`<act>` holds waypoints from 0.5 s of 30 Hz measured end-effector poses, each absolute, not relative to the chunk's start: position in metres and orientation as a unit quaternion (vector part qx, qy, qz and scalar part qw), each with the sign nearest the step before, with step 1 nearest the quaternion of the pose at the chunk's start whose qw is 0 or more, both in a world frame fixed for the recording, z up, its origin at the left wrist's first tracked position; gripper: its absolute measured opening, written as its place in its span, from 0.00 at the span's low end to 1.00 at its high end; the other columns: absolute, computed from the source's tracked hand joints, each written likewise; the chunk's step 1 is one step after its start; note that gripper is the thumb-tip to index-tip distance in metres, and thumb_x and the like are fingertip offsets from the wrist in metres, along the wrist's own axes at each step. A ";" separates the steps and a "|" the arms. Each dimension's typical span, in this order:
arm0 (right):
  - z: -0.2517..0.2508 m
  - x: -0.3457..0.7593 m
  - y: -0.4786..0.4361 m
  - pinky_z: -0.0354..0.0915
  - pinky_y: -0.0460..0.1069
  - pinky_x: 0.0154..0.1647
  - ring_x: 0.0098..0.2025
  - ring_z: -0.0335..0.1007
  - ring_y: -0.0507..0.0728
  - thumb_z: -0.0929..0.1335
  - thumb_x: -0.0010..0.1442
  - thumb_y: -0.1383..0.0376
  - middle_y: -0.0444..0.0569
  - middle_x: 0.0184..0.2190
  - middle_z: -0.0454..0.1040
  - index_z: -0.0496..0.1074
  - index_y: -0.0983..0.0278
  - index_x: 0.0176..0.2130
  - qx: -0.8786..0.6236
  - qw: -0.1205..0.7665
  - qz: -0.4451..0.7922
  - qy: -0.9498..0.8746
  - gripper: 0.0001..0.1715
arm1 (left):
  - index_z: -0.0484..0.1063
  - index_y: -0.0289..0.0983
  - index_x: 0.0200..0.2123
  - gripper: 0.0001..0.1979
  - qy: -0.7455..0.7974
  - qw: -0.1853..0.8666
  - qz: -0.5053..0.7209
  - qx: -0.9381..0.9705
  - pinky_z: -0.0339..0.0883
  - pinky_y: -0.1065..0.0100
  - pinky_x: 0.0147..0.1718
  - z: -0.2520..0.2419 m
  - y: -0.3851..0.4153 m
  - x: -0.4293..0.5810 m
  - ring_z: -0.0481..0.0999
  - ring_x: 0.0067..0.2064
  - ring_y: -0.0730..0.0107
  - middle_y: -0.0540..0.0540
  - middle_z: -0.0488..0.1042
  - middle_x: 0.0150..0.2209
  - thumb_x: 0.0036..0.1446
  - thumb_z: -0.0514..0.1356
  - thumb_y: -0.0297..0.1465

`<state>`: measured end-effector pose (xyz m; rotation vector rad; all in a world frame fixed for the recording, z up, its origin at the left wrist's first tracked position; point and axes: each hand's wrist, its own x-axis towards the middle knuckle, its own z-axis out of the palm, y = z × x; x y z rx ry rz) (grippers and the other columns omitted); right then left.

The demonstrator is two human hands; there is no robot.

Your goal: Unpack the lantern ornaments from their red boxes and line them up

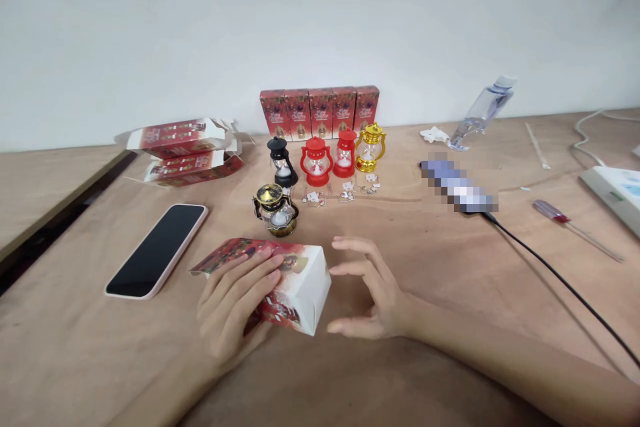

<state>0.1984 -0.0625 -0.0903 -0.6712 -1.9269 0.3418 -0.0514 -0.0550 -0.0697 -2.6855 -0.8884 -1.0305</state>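
Note:
My left hand (pixel 240 300) is wrapped over a red and white printed carton (pixel 309 280), which lies on its side with its white end facing right. Just off that white end, my right hand (pixel 370 290) is open, thumb and fingers apart, holding nothing. Beyond the carton stands a bronze-coloured mini lantern (pixel 277 212). Behind it are a black lantern (pixel 283 163), a red lantern (pixel 316 163), a second red lantern (pixel 345 155) and a gold lantern (pixel 371 149). Small tags and wire pieces (pixel 345 192) lie in front of them.
Several red boxes (pixel 321 110) line the wall. Opened cartons (pixel 185 140) and a phone (pixel 157 252) are at left. To the right are a pixelated device (pixel 455 183) with a black cable (pixel 560 273), a screwdriver (pixel 575 227), a tilted bottle (pixel 481 113) and a white box (pixel 617 197).

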 end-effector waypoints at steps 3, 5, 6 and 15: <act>-0.088 0.195 -0.066 0.63 0.58 0.51 0.52 0.63 0.62 0.71 0.50 0.47 0.57 0.50 0.64 0.64 0.61 0.46 -0.323 0.499 0.165 -0.787 0.30 | 0.58 0.41 0.58 0.25 -0.301 0.092 -0.350 -0.882 0.66 0.53 0.51 -0.074 -0.055 -0.052 0.70 0.56 0.57 0.40 0.75 0.50 0.58 0.57 0.28; -0.087 0.192 -0.069 0.63 0.56 0.50 0.50 0.64 0.61 0.71 0.51 0.48 0.56 0.49 0.64 0.64 0.61 0.44 -0.352 0.489 0.203 -0.772 0.28 | 0.60 0.39 0.58 0.24 -0.288 0.119 -0.357 -0.881 0.66 0.55 0.51 -0.076 -0.054 -0.050 0.71 0.55 0.58 0.40 0.76 0.49 0.58 0.58 0.28; -0.086 0.190 -0.070 0.63 0.55 0.49 0.50 0.65 0.60 0.71 0.51 0.49 0.55 0.48 0.64 0.64 0.61 0.43 -0.369 0.483 0.224 -0.762 0.27 | 0.61 0.38 0.57 0.23 -0.278 0.134 -0.364 -0.879 0.66 0.56 0.51 -0.077 -0.054 -0.049 0.71 0.55 0.58 0.39 0.76 0.48 0.58 0.58 0.28; -0.080 0.187 -0.066 0.61 0.49 0.42 0.40 0.59 0.54 0.72 0.46 0.62 0.46 0.38 0.60 0.55 0.60 0.34 -0.385 0.420 0.442 -0.693 0.22 | 0.62 0.38 0.57 0.24 -0.288 0.159 -0.325 -0.887 0.66 0.57 0.50 -0.073 -0.058 -0.042 0.72 0.55 0.57 0.40 0.76 0.48 0.57 0.59 0.24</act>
